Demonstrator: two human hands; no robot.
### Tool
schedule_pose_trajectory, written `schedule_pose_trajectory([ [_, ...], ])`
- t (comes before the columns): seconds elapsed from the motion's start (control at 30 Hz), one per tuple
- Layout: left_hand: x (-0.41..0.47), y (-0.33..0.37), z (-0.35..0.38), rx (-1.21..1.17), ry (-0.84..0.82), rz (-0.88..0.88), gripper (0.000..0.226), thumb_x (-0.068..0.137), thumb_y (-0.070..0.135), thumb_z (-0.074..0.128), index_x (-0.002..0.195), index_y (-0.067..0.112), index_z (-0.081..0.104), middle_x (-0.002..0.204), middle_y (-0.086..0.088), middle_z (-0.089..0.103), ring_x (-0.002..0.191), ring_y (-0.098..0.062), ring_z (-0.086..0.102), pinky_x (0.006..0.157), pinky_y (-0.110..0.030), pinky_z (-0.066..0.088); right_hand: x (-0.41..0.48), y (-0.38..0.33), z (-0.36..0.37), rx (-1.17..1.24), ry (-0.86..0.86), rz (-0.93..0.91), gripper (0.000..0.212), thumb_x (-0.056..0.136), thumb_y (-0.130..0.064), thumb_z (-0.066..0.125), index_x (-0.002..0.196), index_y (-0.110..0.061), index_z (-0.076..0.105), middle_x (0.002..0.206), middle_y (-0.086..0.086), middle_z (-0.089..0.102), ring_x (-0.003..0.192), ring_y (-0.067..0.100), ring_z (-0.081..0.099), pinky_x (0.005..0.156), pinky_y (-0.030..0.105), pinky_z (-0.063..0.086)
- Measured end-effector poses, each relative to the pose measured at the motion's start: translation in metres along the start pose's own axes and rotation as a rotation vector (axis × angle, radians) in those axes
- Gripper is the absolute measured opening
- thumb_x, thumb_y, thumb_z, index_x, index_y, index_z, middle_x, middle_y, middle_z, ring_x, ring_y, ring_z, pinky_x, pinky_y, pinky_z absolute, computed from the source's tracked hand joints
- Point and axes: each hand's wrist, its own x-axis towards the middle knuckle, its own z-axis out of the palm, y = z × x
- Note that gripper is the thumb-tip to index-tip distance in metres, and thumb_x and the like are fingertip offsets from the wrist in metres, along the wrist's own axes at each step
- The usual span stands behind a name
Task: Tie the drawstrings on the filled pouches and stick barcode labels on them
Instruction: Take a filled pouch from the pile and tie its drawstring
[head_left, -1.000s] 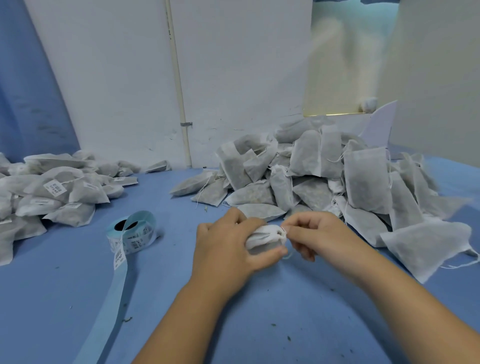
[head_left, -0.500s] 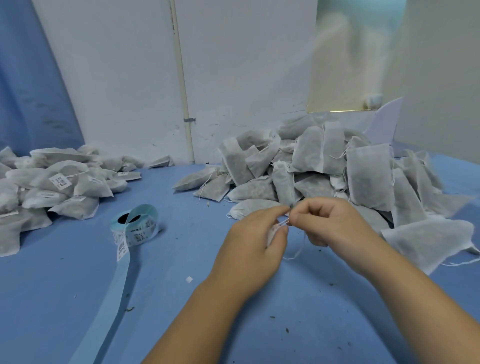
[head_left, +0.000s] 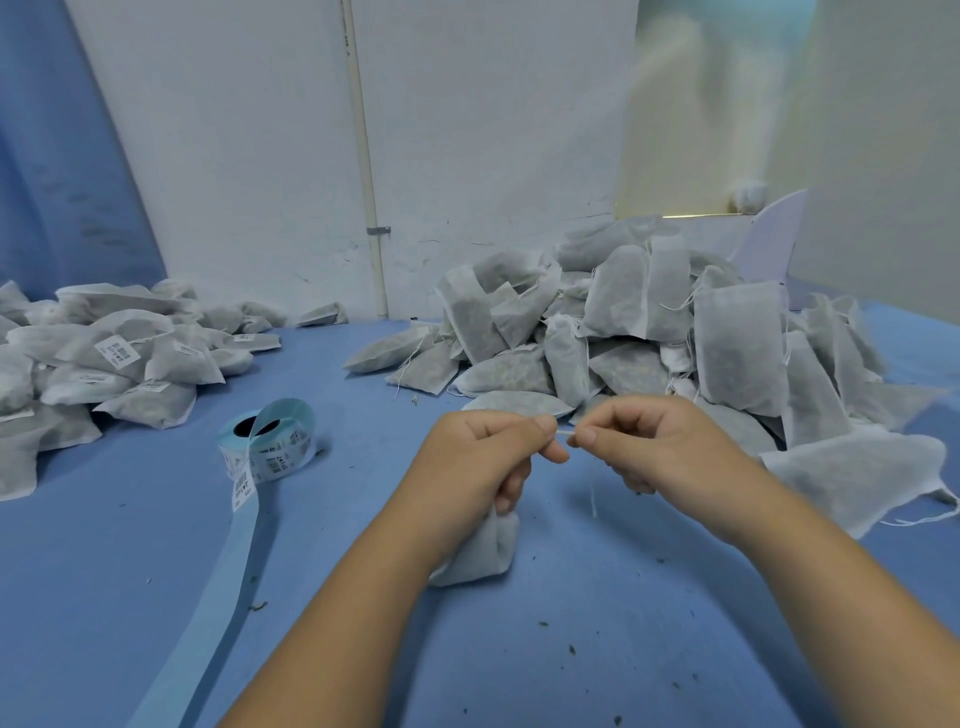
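Seen from above, two bare forearms reach over a blue table (head_left: 597, 665) with both hands meeting at the centre. The left hand (head_left: 478, 457) has its fingers curled round the gathered neck of a small white pouch (head_left: 485, 551), which hangs below the fist with its bottom on the table. Its thumb and forefinger also pinch one end of a thin white drawstring (head_left: 563, 432). The right hand (head_left: 654, 441), just beside it, pinches the other end between thumb and forefinger, and the short length of string runs taut between the two hands. Behind and to the right, a large heap of filled pouches (head_left: 649, 332) with loose strings rests against a white wall (head_left: 249, 156). At far left lies a smaller heap of labelled pouches (head_left: 130, 358). Between that heap and the hands stands a roll of barcode labels (head_left: 275, 441), its pale blue backing strip (head_left: 208, 597) trailing towards the viewer. Dark specks dot the table
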Motion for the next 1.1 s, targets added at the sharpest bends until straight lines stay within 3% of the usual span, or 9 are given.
schedule_pose_trajectory([
  [0.17,-0.001,0.001,0.0,-0.102,-0.111,-0.013,0.017,0.089,0.027,0.065,0.091,0.019,0.08,0.043,0.006,0.033,0.039,-0.011,0.03,0.043,-0.02,0.034,0.001,0.0,0.01,0.043,0.011,0.026,0.022,0.082,-0.033,0.072,0.08,-0.011,0.073,0.052,-0.018,0.052,0.046,0.0,0.04,0.045,0.012,0.032],
  [0.27,0.0,0.001,0.0,-0.127,-0.138,-0.02,0.018,0.094,0.023,0.062,0.102,0.023,0.078,0.042,0.008,0.034,0.038,-0.009,0.03,0.043,-0.019,0.033,0.001,0.001,0.014,0.005,-0.004,0.025,0.017,0.092,-0.018,0.064,0.08,-0.009,0.071,0.05,-0.02,0.053,0.043,-0.003,0.045,0.044,0.008,0.032],
  [0.43,0.0,0.002,-0.001,-0.169,-0.064,-0.016,0.023,0.096,0.019,0.057,0.106,0.028,0.076,0.043,0.003,0.031,0.037,-0.012,0.029,0.041,-0.022,0.033,-0.001,-0.002,0.017,-0.034,0.017,0.008,0.018,0.093,-0.018,0.062,0.078,-0.014,0.073,0.052,-0.014,0.05,0.048,-0.004,0.047,0.048,0.008,0.034],
  [0.57,0.002,0.0,0.0,-0.187,0.037,-0.008,0.023,0.095,0.019,0.058,0.107,0.027,0.075,0.043,0.002,0.032,0.036,-0.013,0.03,0.04,-0.022,0.034,-0.003,-0.003,0.016,-0.162,0.025,-0.047,0.016,0.09,-0.022,0.065,0.075,-0.019,0.072,0.058,-0.008,0.053,0.055,0.007,0.046,0.056,0.019,0.039],
  [0.67,0.003,0.0,0.001,-0.106,0.123,0.01,0.024,0.094,0.018,0.058,0.106,0.031,0.074,0.044,0.004,0.036,0.038,-0.012,0.034,0.041,-0.023,0.037,-0.005,-0.004,0.016,-0.27,0.014,-0.117,0.017,0.09,-0.02,0.065,0.074,-0.021,0.071,0.05,-0.013,0.047,0.047,0.002,0.039,0.05,0.012,0.033],
  [0.77,0.003,-0.002,0.002,0.043,0.163,0.017,0.029,0.093,0.015,0.055,0.102,0.036,0.072,0.045,0.009,0.04,0.042,-0.009,0.038,0.044,-0.019,0.039,-0.008,-0.008,0.016,-0.322,0.01,-0.173,0.019,0.087,-0.018,0.065,0.07,-0.024,0.069,0.049,-0.01,0.045,0.046,0.004,0.039,0.049,0.015,0.033],
  [0.87,0.002,-0.004,0.007,0.192,0.133,0.031,0.033,0.089,0.011,0.053,0.097,0.037,0.071,0.047,0.011,0.042,0.047,-0.007,0.041,0.048,-0.015,0.039,-0.01,-0.012,0.013,-0.348,0.011,-0.244,0.021,0.084,-0.014,0.065,0.066,-0.023,0.067,0.048,0.001,0.042,0.047,0.006,0.035,0.048,0.018,0.031],
  [0.97,-0.001,-0.004,0.015,0.323,0.082,0.079,0.019,0.09,0.018,0.059,0.09,0.033,0.071,0.048,0.012,0.041,0.049,-0.007,0.04,0.05,-0.018,0.036,-0.012,-0.017,0.01,-0.349,0.046,-0.322,0.015,0.08,-0.021,0.062,0.066,-0.02,0.068,0.05,0.006,0.047,0.047,0.006,0.037,0.048,0.016,0.03],
  [1.1,-0.006,-0.003,0.021,0.431,0.003,0.185,0.017,0.088,0.042,0.057,0.079,0.033,0.068,0.059,0.0,0.053,0.054,-0.005,0.044,0.055,-0.024,0.038,-0.011,-0.019,0.007,-0.26,0.143,-0.352,0.015,0.079,-0.018,0.06,0.066,-0.018,0.068,0.05,-0.012,0.053,0.047,0.003,0.045,0.049,0.011,0.032],
])
